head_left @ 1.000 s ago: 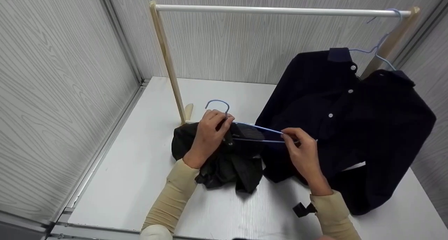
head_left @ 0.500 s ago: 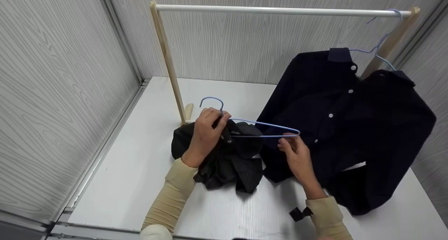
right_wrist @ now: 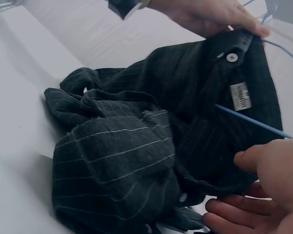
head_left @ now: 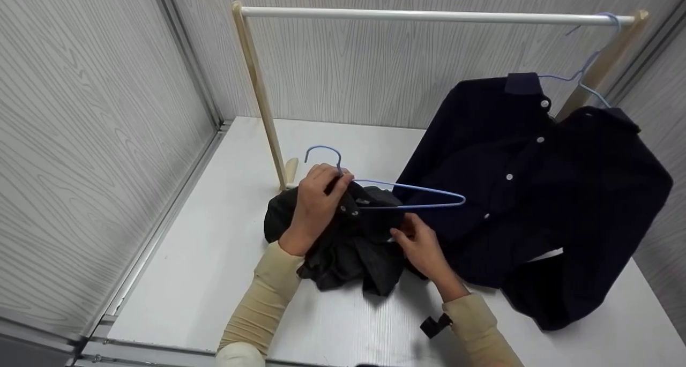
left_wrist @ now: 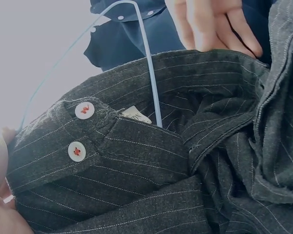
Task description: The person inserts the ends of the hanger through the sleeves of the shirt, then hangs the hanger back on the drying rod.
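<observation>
A dark pinstriped shirt (head_left: 343,254) lies bunched on the table, its buttoned edge and label (right_wrist: 240,96) showing. My left hand (head_left: 319,198) grips a blue wire hanger (head_left: 429,189) below its hook, together with the shirt's edge. One end of the hanger sticks out to the right, while its middle runs into the shirt's opening. Just below that free end, my right hand (head_left: 420,244) holds the shirt's right edge between thumb and fingers. White buttons (left_wrist: 84,110) with red thread show near the left hand in the left wrist view.
Behind stands a wooden rack with a white rail (head_left: 429,16). A navy shirt (head_left: 536,185) hangs from it on another blue hanger (head_left: 583,69), filling the right side. Wood-patterned panels (head_left: 96,142) enclose the white table (head_left: 177,281) at the left and back.
My right hand has let go of the hanger's end and moved left and down to the shirt's edge. The hanger's hook has shifted slightly left, and its free end shows out to the right.
</observation>
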A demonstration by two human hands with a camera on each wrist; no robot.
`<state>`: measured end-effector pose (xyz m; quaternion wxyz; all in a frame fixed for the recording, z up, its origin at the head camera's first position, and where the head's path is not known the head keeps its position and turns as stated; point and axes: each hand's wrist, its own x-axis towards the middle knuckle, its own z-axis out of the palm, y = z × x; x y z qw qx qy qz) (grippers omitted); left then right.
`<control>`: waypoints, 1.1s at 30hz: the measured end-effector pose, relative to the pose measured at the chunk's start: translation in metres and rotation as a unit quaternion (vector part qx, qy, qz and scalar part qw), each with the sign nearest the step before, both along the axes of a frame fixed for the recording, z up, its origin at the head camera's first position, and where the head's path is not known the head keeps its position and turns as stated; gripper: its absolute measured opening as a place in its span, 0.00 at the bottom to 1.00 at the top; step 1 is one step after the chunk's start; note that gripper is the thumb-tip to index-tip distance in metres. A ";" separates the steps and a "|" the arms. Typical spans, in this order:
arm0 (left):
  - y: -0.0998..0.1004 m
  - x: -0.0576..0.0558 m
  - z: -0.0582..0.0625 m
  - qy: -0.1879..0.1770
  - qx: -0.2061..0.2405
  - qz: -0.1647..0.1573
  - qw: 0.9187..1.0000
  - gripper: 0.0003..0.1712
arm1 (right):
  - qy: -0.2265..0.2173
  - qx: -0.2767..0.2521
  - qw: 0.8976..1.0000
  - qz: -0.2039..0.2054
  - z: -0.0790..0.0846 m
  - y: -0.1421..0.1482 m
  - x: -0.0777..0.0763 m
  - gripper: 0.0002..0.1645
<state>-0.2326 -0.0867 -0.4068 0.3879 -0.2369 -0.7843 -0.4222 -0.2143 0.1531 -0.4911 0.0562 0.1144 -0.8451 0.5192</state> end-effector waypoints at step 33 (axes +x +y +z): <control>-0.009 0.002 0.007 0.004 -0.020 0.012 1.000 0.08 | -0.141 -0.397 0.905 0.048 0.048 0.029 -0.007 0.08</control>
